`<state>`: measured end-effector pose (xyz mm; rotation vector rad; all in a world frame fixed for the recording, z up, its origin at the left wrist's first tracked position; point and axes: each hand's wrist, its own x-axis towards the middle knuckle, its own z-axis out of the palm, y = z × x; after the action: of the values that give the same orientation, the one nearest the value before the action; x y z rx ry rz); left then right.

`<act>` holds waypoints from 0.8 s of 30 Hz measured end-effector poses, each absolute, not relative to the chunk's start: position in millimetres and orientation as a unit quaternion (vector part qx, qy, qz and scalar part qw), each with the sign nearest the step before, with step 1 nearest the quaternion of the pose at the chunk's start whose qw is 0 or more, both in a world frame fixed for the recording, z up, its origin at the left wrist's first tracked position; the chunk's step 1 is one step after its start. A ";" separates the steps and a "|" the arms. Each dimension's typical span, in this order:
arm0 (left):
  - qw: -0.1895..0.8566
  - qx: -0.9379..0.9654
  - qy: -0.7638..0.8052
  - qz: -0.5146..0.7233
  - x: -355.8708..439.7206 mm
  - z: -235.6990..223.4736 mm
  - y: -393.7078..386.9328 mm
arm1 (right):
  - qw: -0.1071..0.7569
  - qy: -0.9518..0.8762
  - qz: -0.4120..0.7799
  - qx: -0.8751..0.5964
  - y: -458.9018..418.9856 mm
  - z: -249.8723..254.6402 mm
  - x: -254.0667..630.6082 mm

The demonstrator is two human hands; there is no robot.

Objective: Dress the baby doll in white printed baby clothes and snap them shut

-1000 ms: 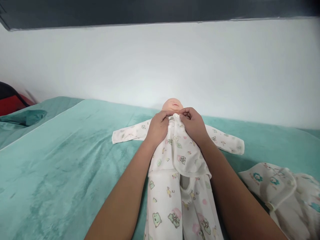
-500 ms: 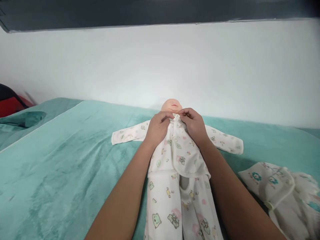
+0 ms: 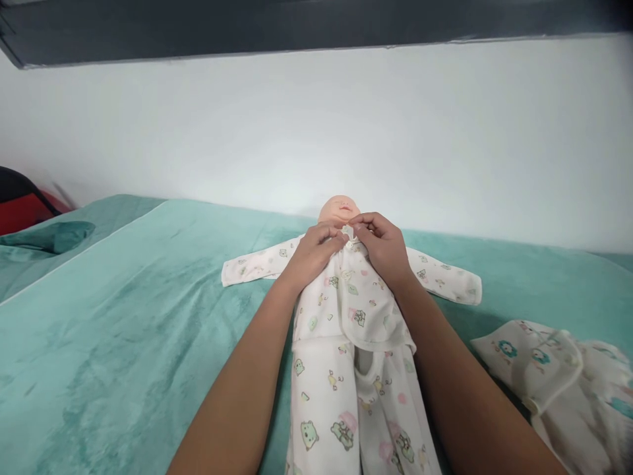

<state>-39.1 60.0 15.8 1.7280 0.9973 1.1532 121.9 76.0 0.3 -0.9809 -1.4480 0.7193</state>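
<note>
A baby doll (image 3: 337, 210) lies on its back, its head near the wall. It wears a white long-sleeved baby shirt (image 3: 329, 310) with small animal prints, over matching trousers (image 3: 324, 402). Both sleeves are spread out sideways. At the neckline, my left hand (image 3: 316, 251) pinches the shirt's edge between thumb and fingers. My right hand (image 3: 383, 245) grips the collar from the other side, close to the doll's chin. A bit of pale collar shows between my fingertips. The exact fastening there is too small to make out.
Crumpled white baby clothes (image 3: 548, 369) with blue prints lie at the right. A teal plush cover (image 3: 123, 316) is spread beneath everything. Behind it rises a white wall (image 3: 316, 125) with a dark band (image 3: 316, 26) on top. A red and black item (image 3: 22, 204) sits far left.
My left thumb has shifted right and slightly down at the collar, and the collar edge between my fingertips is turned differently. My right hand and the doll have barely moved.
</note>
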 end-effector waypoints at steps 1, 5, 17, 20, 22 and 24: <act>0.414 0.688 0.388 0.452 -40.4 15.5 60.5 | 0.591 -0.619 0.313 -0.412 76.2 -0.4 122.4; 0.448 0.696 0.349 0.439 -45.2 14.8 61.2 | 0.607 -0.604 0.334 -0.394 77.8 -2.9 123.9; 0.438 0.728 0.344 0.399 -52.3 17.1 58.7 | 0.572 -0.582 0.432 -0.384 79.0 -2.2 133.6; 0.438 0.729 0.355 0.388 -54.6 16.4 59.0 | 0.565 -0.576 0.468 -0.360 77.3 -0.4 137.1; 0.435 0.735 0.350 0.385 -56.0 15.7 59.2 | 0.567 -0.570 0.490 -0.335 75.2 2.1 138.2; 0.433 0.737 0.342 0.390 -56.6 15.2 59.0 | 0.567 -0.569 0.509 -0.309 72.6 5.4 138.0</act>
<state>-56.6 59.0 15.2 1.8371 0.8513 0.9721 138.0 72.6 5.4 -0.7263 -1.3363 1.1958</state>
